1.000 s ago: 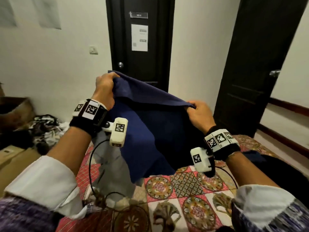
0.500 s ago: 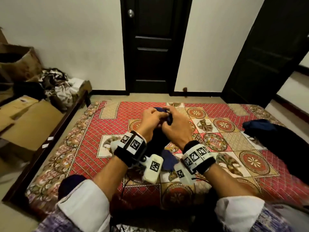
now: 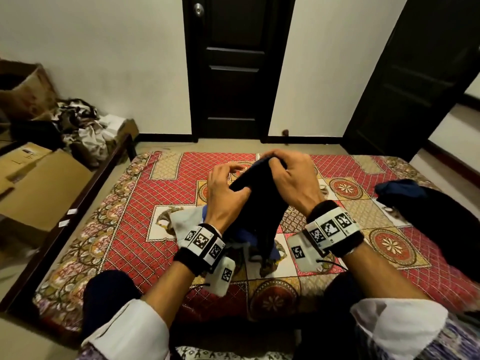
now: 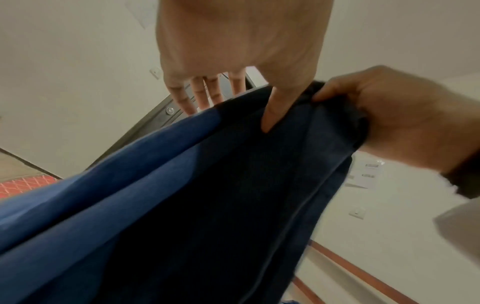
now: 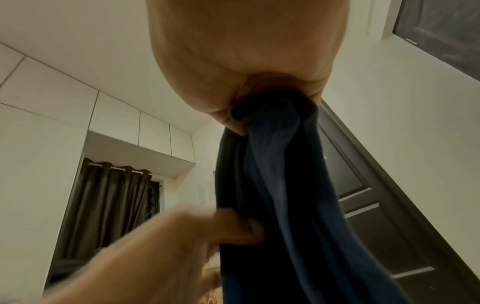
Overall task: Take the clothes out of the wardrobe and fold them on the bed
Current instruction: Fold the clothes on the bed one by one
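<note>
A dark navy garment (image 3: pixel 259 203) hangs doubled lengthwise over the red patterned bed (image 3: pixel 145 203), its lower end reaching the cover. My right hand (image 3: pixel 293 180) grips its bunched top edge; the right wrist view shows the cloth (image 5: pixel 272 205) squeezed in that fist (image 5: pixel 246 61). My left hand (image 3: pixel 226 193) is just left of it, with straight spread fingers off the cloth. In the left wrist view only the left thumb (image 4: pixel 275 111) lies on the garment (image 4: pixel 233 195), beside the right hand (image 4: pixel 389 115).
A pale grey garment (image 3: pixel 181 222) lies on the bed under my hands. A heap of dark and blue clothes (image 3: pixel 441 216) sits at the bed's right edge. Cardboard boxes (image 3: pixel 39 183) and a clothes pile (image 3: pixel 78 126) stand on the left. Two black doors (image 3: pixel 233 74) are ahead.
One second ago both hands held the garment spread wide at chest height. They came together and dropped over the bed. Now the left hand has released the top and moved lower.
</note>
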Action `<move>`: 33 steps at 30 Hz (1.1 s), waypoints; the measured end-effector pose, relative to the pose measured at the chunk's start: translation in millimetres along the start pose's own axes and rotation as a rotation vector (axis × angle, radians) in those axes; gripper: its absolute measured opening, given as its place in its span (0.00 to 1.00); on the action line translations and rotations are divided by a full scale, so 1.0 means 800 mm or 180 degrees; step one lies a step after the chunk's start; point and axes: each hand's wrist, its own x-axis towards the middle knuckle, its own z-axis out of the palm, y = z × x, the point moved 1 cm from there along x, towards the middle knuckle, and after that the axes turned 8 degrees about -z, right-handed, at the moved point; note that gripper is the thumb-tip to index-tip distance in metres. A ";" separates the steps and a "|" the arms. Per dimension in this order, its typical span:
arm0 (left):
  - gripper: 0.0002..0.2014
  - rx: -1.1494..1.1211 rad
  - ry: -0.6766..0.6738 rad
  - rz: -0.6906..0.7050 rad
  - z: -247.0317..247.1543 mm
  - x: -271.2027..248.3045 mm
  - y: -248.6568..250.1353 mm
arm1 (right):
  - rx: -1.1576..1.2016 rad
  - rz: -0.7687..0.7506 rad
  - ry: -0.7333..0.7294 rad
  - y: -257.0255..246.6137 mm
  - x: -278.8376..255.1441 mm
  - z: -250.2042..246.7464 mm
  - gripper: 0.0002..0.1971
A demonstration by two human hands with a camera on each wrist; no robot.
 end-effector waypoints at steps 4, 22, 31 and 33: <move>0.05 0.0225 -0.0255 -0.0047 -0.001 0.030 -0.022 | 0.0205 -0.0265 0.0312 -0.009 0.030 -0.039 0.14; 0.24 -0.0454 -0.1802 -0.0478 -0.064 0.049 -0.011 | -0.0371 0.0365 0.1454 0.072 0.117 -0.171 0.19; 0.18 0.1177 -0.0951 0.0738 -0.120 0.078 -0.015 | -0.0737 0.0347 0.1441 0.076 0.102 -0.195 0.21; 0.18 0.1344 -0.0307 0.0776 -0.128 0.081 -0.017 | -0.0663 0.0329 0.1403 0.077 0.098 -0.196 0.21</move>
